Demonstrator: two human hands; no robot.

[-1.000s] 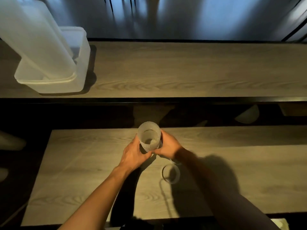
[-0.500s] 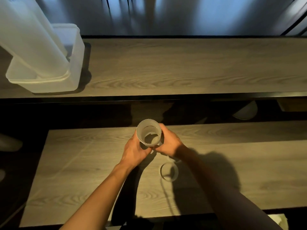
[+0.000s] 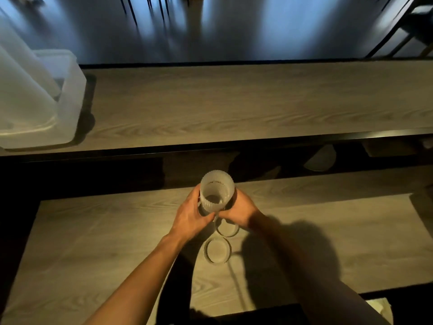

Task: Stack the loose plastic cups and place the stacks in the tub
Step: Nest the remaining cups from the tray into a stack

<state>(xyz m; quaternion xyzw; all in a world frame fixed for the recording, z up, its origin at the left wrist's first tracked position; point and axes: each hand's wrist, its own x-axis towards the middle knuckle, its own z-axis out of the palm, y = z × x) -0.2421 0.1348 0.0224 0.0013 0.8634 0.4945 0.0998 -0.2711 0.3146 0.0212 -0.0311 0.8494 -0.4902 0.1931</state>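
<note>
I stand over a near wooden table (image 3: 93, 242). A dark gap separates it from a far wooden table (image 3: 234, 102), and the dim bluish room lies beyond. My left hand (image 3: 191, 216) and right hand (image 3: 239, 211) curl round the base of a ribbed translucent cup (image 3: 216, 191) from either side, at the near table's far edge. The cup's long axis is upright and its mouth opens up toward me. Two loose cups (image 3: 226, 228) (image 3: 218, 250) stand mouth-up just nearer. The tub (image 3: 70, 109) sits far left, with tall cup stacks (image 3: 21, 90) leaning in it.
</note>
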